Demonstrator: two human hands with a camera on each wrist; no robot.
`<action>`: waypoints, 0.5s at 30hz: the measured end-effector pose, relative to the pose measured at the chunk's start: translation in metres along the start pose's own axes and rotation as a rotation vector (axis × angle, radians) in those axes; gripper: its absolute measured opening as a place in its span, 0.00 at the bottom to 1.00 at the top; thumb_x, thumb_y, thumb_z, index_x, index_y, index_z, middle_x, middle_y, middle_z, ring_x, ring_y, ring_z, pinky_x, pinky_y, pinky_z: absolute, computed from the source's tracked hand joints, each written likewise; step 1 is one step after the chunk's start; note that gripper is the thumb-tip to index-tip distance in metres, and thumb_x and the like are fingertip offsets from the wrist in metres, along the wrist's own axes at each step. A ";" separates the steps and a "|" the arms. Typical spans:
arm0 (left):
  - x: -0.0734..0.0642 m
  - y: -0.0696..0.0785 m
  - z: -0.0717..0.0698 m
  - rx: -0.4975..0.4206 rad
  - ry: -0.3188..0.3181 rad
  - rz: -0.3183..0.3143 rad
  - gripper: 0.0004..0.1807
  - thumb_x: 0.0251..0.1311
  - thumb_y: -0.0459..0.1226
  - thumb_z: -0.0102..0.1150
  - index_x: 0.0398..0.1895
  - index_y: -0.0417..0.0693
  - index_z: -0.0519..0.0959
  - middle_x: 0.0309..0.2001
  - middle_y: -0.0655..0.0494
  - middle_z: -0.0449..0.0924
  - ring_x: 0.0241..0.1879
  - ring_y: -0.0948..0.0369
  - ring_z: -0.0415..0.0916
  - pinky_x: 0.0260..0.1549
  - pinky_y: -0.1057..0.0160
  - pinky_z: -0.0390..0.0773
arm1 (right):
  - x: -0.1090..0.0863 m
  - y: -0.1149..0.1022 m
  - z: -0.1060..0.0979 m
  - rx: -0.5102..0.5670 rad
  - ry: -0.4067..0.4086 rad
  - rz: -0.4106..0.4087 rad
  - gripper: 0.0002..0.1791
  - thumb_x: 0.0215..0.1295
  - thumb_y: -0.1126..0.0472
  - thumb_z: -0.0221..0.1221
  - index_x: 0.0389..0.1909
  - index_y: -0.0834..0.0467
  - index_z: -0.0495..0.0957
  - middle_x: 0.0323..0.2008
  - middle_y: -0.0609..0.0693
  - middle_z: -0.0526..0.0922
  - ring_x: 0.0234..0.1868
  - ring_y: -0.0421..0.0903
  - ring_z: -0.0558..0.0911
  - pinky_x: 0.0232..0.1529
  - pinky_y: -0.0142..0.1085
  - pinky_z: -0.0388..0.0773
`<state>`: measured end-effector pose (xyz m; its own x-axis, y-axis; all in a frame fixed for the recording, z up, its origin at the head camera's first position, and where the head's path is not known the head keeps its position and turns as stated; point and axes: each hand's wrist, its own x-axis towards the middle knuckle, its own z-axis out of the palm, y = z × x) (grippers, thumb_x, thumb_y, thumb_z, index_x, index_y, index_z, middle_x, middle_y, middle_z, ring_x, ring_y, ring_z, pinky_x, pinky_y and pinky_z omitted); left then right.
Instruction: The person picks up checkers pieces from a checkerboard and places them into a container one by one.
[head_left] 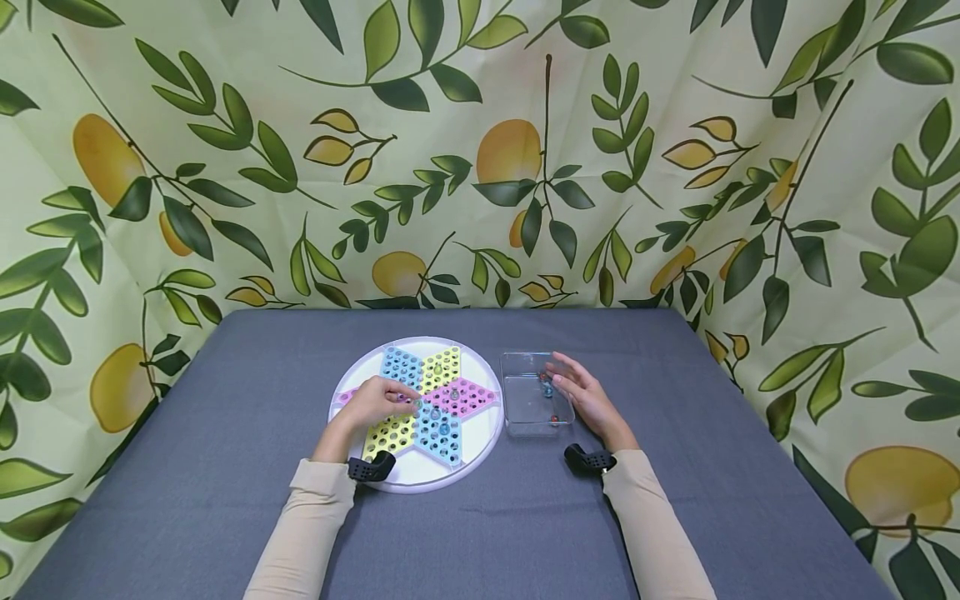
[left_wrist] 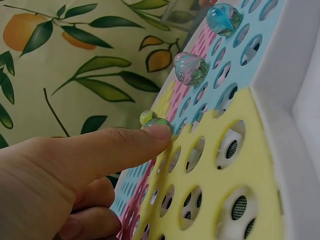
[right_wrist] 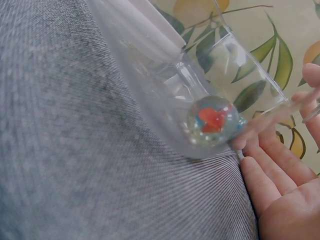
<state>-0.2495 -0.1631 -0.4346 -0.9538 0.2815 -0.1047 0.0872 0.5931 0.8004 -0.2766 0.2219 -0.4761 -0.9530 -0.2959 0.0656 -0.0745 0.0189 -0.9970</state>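
On a round white board (head_left: pixel 480 443) with a colored star of holes, my left hand (head_left: pixel 380 402) pinches a clear glass marble (left_wrist: pixel 156 123) at its fingertips. Its other fingers fold under in the left wrist view. A blue-swirled marble (left_wrist: pixel 224 20) and a pink-and-white one (left_wrist: pixel 190 69) sit in holes nearby. My right hand (head_left: pixel 588 398) rests at the right side of a clear plastic box (head_left: pixel 525 407), its fingers loosely extended along the wall. Inside the box lie a marble with a red swirl (right_wrist: pixel 212 121) and bluish marbles (head_left: pixel 547 386).
A grey cloth covers the table (head_left: pixel 247 383), with the board and box side by side on it. Behind hangs a leaf-and-fruit printed curtain (head_left: pixel 442 208). Black straps (head_left: pixel 371 467) sit on both wrists.
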 end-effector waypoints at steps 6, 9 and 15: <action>-0.001 0.002 0.001 -0.003 0.006 0.006 0.16 0.52 0.35 0.68 0.45 0.40 0.84 0.18 0.60 0.77 0.17 0.69 0.62 0.18 0.72 0.64 | 0.000 0.000 0.000 0.001 0.001 -0.004 0.35 0.73 0.57 0.51 0.74 0.62 0.48 0.72 0.70 0.54 0.56 0.22 0.72 0.55 0.14 0.67; 0.000 0.003 0.001 -0.002 0.009 0.004 0.16 0.51 0.34 0.68 0.45 0.39 0.84 0.16 0.63 0.72 0.17 0.68 0.61 0.18 0.73 0.63 | 0.000 0.000 0.000 0.009 0.002 -0.005 0.35 0.73 0.58 0.50 0.74 0.63 0.48 0.72 0.71 0.54 0.56 0.22 0.72 0.55 0.15 0.67; 0.000 0.004 0.002 0.006 0.012 0.006 0.16 0.51 0.34 0.68 0.44 0.39 0.84 0.14 0.65 0.66 0.17 0.69 0.60 0.18 0.73 0.62 | 0.001 -0.001 0.000 0.006 0.005 0.000 0.34 0.73 0.59 0.50 0.74 0.63 0.49 0.72 0.71 0.55 0.55 0.23 0.74 0.55 0.15 0.67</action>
<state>-0.2491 -0.1595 -0.4329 -0.9566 0.2761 -0.0931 0.0944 0.5959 0.7975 -0.2775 0.2214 -0.4753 -0.9543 -0.2914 0.0660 -0.0729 0.0129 -0.9973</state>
